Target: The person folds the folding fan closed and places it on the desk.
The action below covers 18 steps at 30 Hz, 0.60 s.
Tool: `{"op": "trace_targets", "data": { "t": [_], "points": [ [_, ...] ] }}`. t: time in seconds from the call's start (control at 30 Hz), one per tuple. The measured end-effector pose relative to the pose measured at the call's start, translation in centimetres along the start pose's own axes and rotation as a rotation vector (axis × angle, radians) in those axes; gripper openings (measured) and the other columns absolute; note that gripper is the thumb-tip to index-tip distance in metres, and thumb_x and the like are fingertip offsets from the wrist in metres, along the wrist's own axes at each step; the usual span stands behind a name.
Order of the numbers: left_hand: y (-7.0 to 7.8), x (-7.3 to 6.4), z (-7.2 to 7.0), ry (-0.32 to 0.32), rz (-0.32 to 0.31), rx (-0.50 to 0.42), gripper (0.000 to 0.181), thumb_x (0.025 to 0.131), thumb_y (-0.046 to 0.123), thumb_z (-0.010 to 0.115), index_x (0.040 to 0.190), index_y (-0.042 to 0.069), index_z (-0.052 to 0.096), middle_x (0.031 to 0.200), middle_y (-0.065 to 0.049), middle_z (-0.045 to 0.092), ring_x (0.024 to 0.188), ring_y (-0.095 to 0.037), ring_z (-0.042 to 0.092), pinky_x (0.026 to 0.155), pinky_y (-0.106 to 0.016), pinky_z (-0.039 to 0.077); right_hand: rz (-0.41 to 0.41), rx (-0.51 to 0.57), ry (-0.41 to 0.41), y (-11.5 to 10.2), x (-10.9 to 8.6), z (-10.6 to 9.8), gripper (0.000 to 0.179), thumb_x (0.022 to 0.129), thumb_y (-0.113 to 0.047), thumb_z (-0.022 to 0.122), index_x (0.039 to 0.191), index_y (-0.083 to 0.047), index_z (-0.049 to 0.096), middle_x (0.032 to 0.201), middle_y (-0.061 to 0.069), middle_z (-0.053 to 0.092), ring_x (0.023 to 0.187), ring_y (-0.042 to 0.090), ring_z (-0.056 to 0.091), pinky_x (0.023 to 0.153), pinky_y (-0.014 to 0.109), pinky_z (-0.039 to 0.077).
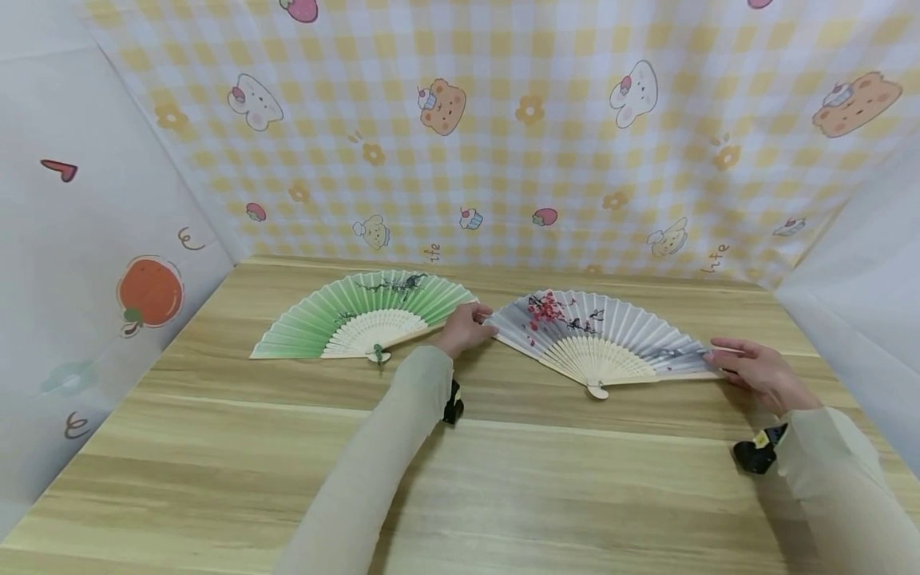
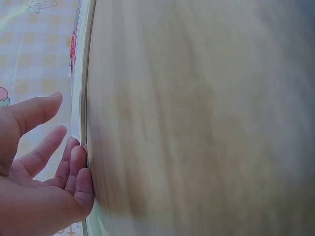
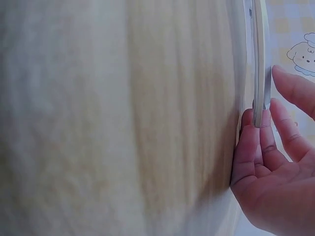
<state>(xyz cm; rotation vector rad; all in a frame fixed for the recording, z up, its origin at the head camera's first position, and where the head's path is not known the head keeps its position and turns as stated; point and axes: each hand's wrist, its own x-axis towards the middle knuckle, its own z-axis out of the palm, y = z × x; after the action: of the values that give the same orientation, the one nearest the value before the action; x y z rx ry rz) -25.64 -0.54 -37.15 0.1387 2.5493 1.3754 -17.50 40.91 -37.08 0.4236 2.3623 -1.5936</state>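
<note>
A grey folding fan point(image 1: 604, 327) with red blossoms lies spread on the wooden table, its pale ribs meeting at the near side. My left hand point(image 1: 465, 326) is at its left end, fingertips right at the edge and thumb apart in the left wrist view. That hand also overlaps the right end of a spread green folding fan point(image 1: 331, 319). At the grey fan's right end is my right hand point(image 1: 758, 369). Its loosely bent fingers point(image 3: 268, 142) meet the fan's end stick point(image 3: 260, 88) in the right wrist view, with the thumb beside the stick.
A yellow checked cloth point(image 1: 496, 160) with cartoon prints hangs behind the table point(image 1: 517, 503). White printed sheets hang at the left and right sides. A black wrist device point(image 1: 756, 454) sits at the right sleeve, and another black device point(image 1: 454, 403) at the left one.
</note>
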Motion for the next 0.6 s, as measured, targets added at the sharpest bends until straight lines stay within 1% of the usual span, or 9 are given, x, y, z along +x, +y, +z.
{"op": "trace_targets", "data": {
  "t": [0.03,0.1,0.23,0.33,0.5,0.6],
  "points": [
    [-0.01,0.0,0.01,0.002,0.001,0.0,0.036,0.081,0.01,0.063,0.115,0.002,0.055,0.106,-0.012,0.054,0.095,-0.021,0.05,0.08,-0.029,0.044,0.001,0.005,0.0,0.01,0.01,0.01,0.05,0.079,-0.036,0.065,0.12,-0.016,0.043,0.08,-0.028,0.053,0.073,-0.006,0.05,0.064,0.017,0.047],
    [-0.03,0.02,0.04,0.006,0.003,0.0,0.035,0.081,0.01,0.063,0.114,0.002,0.055,0.105,-0.011,0.055,0.094,-0.02,0.049,0.078,-0.028,0.044,0.0,0.003,0.002,0.0,0.02,0.07,0.052,0.08,-0.035,0.064,0.123,-0.015,0.042,0.08,-0.028,0.052,0.073,-0.007,0.05,0.064,0.017,0.047],
    [-0.04,-0.06,0.08,0.011,0.006,-0.006,0.035,0.08,0.01,0.063,0.114,0.001,0.056,0.103,-0.011,0.055,0.09,-0.019,0.049,0.074,-0.026,0.044,-0.016,-0.031,-0.001,-0.11,-0.14,0.15,0.071,0.081,-0.037,0.062,0.135,-0.004,0.031,0.08,-0.029,0.052,0.073,-0.007,0.051,0.064,0.017,0.048],
    [-0.04,-0.1,0.08,0.013,0.006,-0.024,0.036,0.08,0.009,0.064,0.114,0.001,0.056,0.101,-0.011,0.055,0.087,-0.018,0.049,0.07,-0.025,0.044,-0.032,-0.059,-0.003,-0.18,-0.27,0.23,0.078,0.082,-0.038,0.061,0.137,0.002,0.023,0.081,-0.029,0.052,0.073,-0.007,0.051,0.065,0.017,0.049],
    [-0.07,-0.02,0.13,0.019,0.001,-0.036,0.036,0.078,0.007,0.065,0.112,0.001,0.057,0.097,-0.01,0.055,0.082,-0.016,0.047,0.066,-0.022,0.043,-0.041,-0.051,0.001,-0.13,-0.25,0.32,0.074,0.083,-0.035,0.061,0.136,0.002,0.026,0.081,-0.028,0.053,0.073,-0.007,0.052,0.065,0.018,0.049],
    [-0.06,0.0,0.14,0.019,0.0,-0.032,0.036,0.077,0.008,0.066,0.112,0.001,0.057,0.096,-0.009,0.055,0.081,-0.015,0.047,0.065,-0.021,0.041,-0.049,-0.039,0.004,-0.05,-0.21,0.29,0.074,0.082,-0.035,0.062,0.135,0.002,0.028,0.082,-0.027,0.054,0.073,-0.006,0.052,0.065,0.018,0.049]
  ]
}}
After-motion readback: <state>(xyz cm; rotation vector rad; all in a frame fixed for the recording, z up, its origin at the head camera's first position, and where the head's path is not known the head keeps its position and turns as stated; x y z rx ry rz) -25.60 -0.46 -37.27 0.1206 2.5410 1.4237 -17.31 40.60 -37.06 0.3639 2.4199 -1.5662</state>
